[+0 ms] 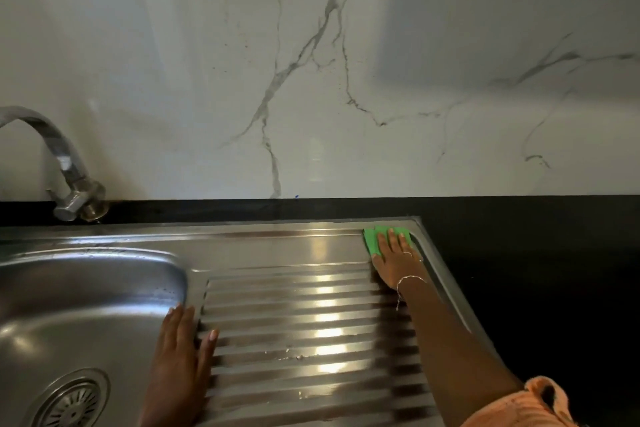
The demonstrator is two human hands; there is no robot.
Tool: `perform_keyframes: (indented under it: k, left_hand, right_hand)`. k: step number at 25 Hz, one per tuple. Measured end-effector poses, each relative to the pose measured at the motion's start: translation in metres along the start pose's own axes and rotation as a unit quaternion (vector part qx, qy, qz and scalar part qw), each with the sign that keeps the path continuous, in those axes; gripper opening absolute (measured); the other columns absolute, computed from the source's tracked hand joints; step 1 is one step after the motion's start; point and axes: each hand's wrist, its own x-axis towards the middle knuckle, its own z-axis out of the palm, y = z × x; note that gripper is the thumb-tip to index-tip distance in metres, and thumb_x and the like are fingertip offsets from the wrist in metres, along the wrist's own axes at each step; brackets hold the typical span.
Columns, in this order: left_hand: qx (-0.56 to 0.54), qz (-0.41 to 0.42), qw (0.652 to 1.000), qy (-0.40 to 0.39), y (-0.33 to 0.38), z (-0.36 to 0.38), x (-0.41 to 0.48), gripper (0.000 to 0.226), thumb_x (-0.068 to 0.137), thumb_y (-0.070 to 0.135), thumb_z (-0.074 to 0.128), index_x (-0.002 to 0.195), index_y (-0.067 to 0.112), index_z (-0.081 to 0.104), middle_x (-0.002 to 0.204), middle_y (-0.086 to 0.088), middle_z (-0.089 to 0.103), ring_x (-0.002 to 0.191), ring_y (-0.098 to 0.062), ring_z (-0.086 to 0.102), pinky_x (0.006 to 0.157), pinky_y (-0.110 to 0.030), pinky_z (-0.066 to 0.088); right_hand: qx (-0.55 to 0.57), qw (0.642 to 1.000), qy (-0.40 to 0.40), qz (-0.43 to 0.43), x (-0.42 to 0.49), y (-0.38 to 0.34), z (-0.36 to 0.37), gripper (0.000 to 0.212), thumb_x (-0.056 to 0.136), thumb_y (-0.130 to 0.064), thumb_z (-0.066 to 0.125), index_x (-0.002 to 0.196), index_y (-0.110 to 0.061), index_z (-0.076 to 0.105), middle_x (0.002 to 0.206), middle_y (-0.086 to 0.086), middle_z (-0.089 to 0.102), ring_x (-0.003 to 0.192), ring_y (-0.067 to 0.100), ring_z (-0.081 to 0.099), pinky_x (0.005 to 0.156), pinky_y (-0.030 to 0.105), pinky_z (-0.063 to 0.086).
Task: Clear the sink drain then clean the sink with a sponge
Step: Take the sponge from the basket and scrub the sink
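Head view: flat green sponge [372, 240] under right hand [395, 262].

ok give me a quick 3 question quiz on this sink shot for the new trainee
1. True or false: the green sponge lies in the sink bowl.
2. What is the left hand doing? A) gripping the tap B) resting flat on the rim between bowl and drainboard C) holding the sponge
3. Which hand presses the sponge, and where on the drainboard?

Key: 1 false; 2 B; 3 the right hand, with straight fingers, at the far right corner.
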Motion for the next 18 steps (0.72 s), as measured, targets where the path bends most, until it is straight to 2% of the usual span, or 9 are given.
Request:
perform_keyframes:
  k: [5,8,10,12,13,14,18]
  left_hand:
    - [-0.004,-0.011,1.000,-0.025,0.003,-0.003,0.001,0.128,0.062,0.090,0.001,0.127,-0.011,0.045,0.140,-0.031,0.039,0.136,-0.041,0.031,0.111,-0.050,0.026]
    - [-0.010,-0.011,0.999,-0.042,0.007,-0.007,-0.001,0.123,0.065,0.088,0.005,0.127,-0.011,0.045,0.141,-0.030,0.038,0.136,-0.040,0.030,0.112,-0.048,0.024]
    - [-0.002,-0.015,0.999,-0.042,0.006,-0.007,-0.001,0.096,0.078,0.070,0.026,0.127,-0.010,0.045,0.141,-0.030,0.038,0.137,-0.039,0.030,0.113,-0.048,0.024]
    - [0.006,-0.028,0.999,-0.041,0.004,-0.006,0.000,0.059,0.090,0.035,0.052,0.129,-0.009,0.044,0.142,-0.028,0.037,0.138,-0.038,0.029,0.114,-0.050,0.024]
    - [0.007,-0.034,0.999,-0.038,0.003,-0.006,0.000,0.050,0.090,0.020,0.056,0.130,-0.008,0.044,0.143,-0.028,0.037,0.138,-0.037,0.028,0.114,-0.049,0.024]
    - [0.005,-0.038,0.999,-0.038,0.002,-0.005,0.001,0.048,0.089,0.013,0.056,0.130,-0.008,0.043,0.144,-0.027,0.036,0.138,-0.036,0.028,0.114,-0.048,0.024]
    - [-0.025,-0.056,0.997,-0.040,0.004,-0.003,0.001,0.049,0.089,0.014,0.054,0.132,-0.005,0.042,0.144,-0.024,0.037,0.138,-0.034,0.029,0.113,-0.044,0.024]
  right_hand:
    - [0.021,0.999,-0.016,0.025,0.004,0.016,-0.001,0.056,0.100,-0.034,0.021,0.148,-0.014,-0.001,0.158,0.012,-0.005,0.146,0.029,-0.004,0.121,0.040,0.000]
    - [0.018,0.999,0.002,0.040,-0.001,0.019,0.004,0.057,0.099,-0.033,0.023,0.147,-0.013,0.001,0.158,0.013,-0.002,0.146,0.030,0.000,0.121,0.041,0.004]
    - [0.017,0.999,0.009,0.038,-0.007,0.021,0.006,0.056,0.099,-0.033,0.023,0.147,-0.013,0.002,0.158,0.014,0.000,0.146,0.031,0.002,0.120,0.041,0.006]
    - [0.021,0.999,0.015,0.035,-0.017,0.023,0.010,0.056,0.100,-0.034,0.023,0.148,-0.014,0.003,0.158,0.014,0.001,0.146,0.030,0.003,0.120,0.041,0.006]
    - [0.020,0.999,0.020,0.034,-0.023,0.024,0.012,0.056,0.100,-0.034,0.023,0.148,-0.014,0.003,0.158,0.014,0.002,0.146,0.030,0.003,0.120,0.041,0.006]
    - [0.016,0.999,0.026,0.033,-0.028,0.025,0.015,0.056,0.100,-0.035,0.023,0.148,-0.015,0.003,0.158,0.014,0.002,0.146,0.030,0.003,0.120,0.041,0.005]
    - [0.000,0.999,0.028,0.042,-0.042,0.021,0.020,0.057,0.100,-0.037,0.022,0.148,-0.015,0.001,0.158,0.015,0.002,0.145,0.032,0.002,0.121,0.042,0.004]
